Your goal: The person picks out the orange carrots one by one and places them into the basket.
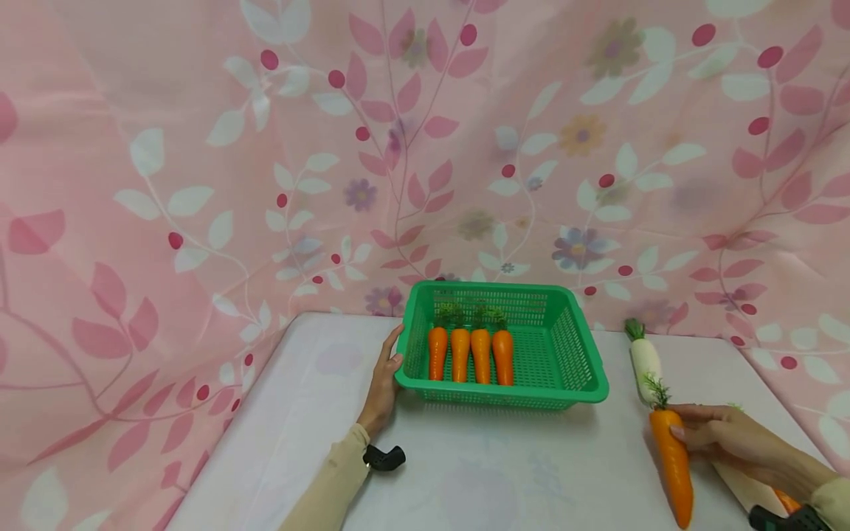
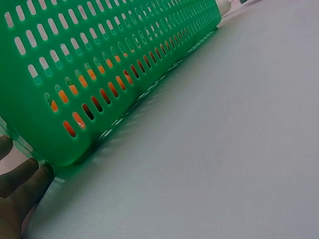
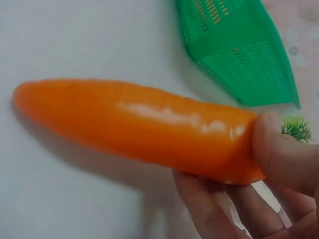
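Toward the right edge of the table (image 1: 465,479), your right hand (image 1: 737,439) pinches a carrot (image 1: 674,461), while your left hand (image 1: 381,391), fingers mostly straight, rests against the green basket (image 1: 501,394).

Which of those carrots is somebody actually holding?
The held carrot, gripped in the right hand, is outside the green basket, its leafy top pointing away from the person. The four carrots inside the basket have no hand on them.
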Demonstrator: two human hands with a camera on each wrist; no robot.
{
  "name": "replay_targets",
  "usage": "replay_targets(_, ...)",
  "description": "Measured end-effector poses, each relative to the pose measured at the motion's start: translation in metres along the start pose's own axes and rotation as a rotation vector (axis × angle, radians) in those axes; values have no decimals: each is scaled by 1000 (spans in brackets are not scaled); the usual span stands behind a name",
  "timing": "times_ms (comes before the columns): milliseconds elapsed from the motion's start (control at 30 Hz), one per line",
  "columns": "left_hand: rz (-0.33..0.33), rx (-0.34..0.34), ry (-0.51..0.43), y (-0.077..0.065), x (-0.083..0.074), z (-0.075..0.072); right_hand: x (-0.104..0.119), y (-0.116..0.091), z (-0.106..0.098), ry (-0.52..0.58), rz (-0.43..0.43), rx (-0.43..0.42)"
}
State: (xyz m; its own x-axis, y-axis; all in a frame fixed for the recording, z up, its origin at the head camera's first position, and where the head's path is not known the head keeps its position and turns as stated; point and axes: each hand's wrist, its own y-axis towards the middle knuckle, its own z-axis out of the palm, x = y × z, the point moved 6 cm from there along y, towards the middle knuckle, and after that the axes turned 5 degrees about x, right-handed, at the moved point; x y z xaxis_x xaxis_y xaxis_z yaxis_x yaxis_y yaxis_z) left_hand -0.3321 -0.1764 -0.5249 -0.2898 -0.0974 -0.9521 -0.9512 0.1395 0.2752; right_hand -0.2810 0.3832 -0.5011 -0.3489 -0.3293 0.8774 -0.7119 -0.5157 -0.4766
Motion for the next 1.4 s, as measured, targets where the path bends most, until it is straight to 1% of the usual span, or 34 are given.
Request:
replay_targets(133,4,-3,-4,1,1,0,7,6,-1,8,0,4)
replay_targets(233,-1,-2,-3,1,2,0,15,10,1,-10,-5,4)
replay_targets(467,-11,-7,4,0,4,2,43,19,-1,-55,-21,-28)
replay_targets(600,-5,-5,5,0,3,3,60,22,-3,-80,-53,-30)
replay_targets(700,-3,-5,4,0,3,3,75,24,-4,-89,-98,-20)
replay_targets(900,-1,-8,12,-1,3,0,103,32,-3,-46,-213,56)
replay_targets(1000,-7,-5,10,-1,3,0,113,34,-3,-48,-251,71)
replay_targets(1067,-10,-3,4,-2,2,0,118,36,-4,-56,-256,60)
replay_targets(1267,4,-1,-2,-1,1,1,128,46,-3,-96,-207,-16)
replay_targets(1400,7,-7,13,-1,0,0,137,53,3,-105,-216,-6)
